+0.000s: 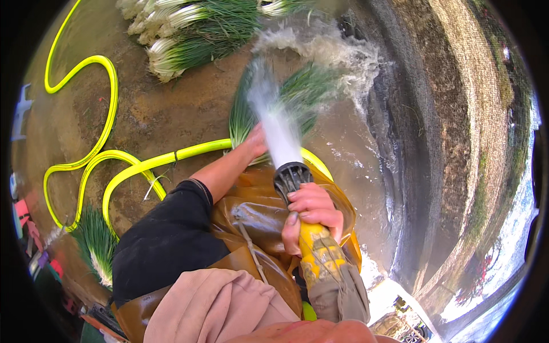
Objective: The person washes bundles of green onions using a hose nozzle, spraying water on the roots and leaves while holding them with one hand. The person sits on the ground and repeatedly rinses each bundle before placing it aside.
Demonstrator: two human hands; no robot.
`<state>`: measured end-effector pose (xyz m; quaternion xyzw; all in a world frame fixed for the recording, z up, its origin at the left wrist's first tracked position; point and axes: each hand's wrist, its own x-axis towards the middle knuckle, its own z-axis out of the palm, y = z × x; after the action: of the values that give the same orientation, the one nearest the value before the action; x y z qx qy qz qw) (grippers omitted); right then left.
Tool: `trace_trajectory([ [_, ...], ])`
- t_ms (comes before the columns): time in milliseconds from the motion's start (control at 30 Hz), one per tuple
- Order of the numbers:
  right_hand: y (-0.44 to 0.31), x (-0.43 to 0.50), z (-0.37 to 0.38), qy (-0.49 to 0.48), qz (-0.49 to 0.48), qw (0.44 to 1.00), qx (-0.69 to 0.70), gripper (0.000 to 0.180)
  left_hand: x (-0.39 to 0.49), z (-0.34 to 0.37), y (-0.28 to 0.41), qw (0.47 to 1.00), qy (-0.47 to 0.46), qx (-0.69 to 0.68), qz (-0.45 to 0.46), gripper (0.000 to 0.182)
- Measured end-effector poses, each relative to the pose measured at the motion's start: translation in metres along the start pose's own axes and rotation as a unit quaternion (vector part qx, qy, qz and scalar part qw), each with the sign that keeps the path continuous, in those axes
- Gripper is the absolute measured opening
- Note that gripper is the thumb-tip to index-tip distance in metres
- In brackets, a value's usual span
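My right hand [315, 212] is closed around a hose nozzle [317, 240] with a yellow body and a black head. A wide white jet of water [279, 133] sprays from it, away from me. My left hand [257, 141] is on a bunch of green onions [242, 107] just left of the jet; water and spray partly hide its fingers, so its grip is unclear. The green leaves fan out under the spray, and the bunch's base lies low, near my brown waterproof apron [253, 206].
A yellow hose [113, 85] loops over the wet brown ground at left. Stacked green onion bunches [184, 55] lie at the top, another bunch [96, 244] at lower left. Churning water [339, 55] runs along a dark, curved edge [411, 171] at right.
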<state>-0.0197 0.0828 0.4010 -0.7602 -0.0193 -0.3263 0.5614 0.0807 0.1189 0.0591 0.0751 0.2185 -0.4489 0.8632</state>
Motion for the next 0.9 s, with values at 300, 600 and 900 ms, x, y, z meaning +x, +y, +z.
trace_trajectory([
  [300, 0.038, -0.004, -0.038, 0.166, -0.151, 0.974, -0.011, 0.030, -0.012, 0.135, 0.062, 0.404, 0.034, 0.823, 0.398, 0.054],
  [600, -0.009, -0.012, -0.030, 0.034, -0.066, 0.996, 0.050, 0.040, 0.025, 0.021, 0.024, 0.978, 0.010, 0.208, 0.017, 0.036],
  [900, 0.003, -0.009, -0.026, 0.050, -0.111, 0.989, 0.089, 0.038, -0.002, -0.014, 0.001, 0.975, 0.071, 0.210, 0.023, 0.029],
])
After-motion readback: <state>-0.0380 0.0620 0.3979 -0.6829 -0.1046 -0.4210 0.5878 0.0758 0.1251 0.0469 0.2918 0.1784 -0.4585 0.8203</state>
